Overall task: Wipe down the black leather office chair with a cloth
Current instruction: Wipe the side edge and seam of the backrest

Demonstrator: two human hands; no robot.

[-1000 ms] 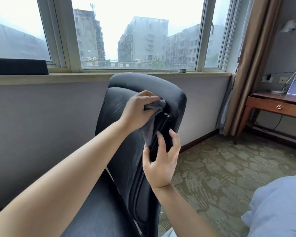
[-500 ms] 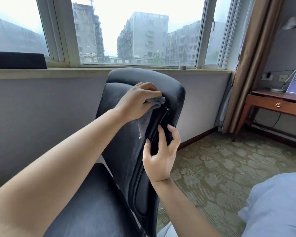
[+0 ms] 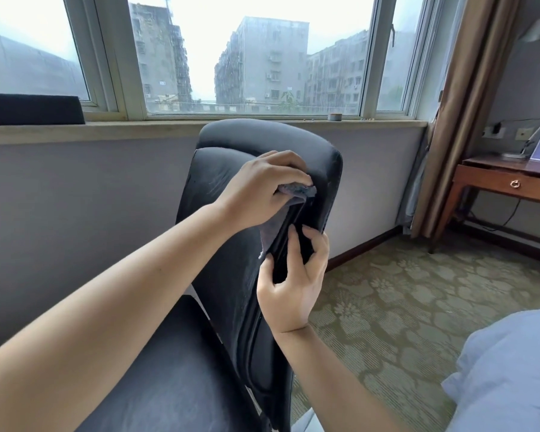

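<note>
The left hand [image 3: 259, 188] grips a grey cloth [image 3: 289, 210] bunched against the seam near the top of the black chair [image 3: 231, 275] backrest, by the window. The right hand [image 3: 293, 275] clasps the backrest's side edge, bracing it. Wiping the upper back looks underway; next, drag the cloth down the seam

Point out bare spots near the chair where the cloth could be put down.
Bare: the black leather seat below the left forearm, and the windowsill between the black box and the backrest top. Crowded: the backrest's right edge, where both hands work.
</note>
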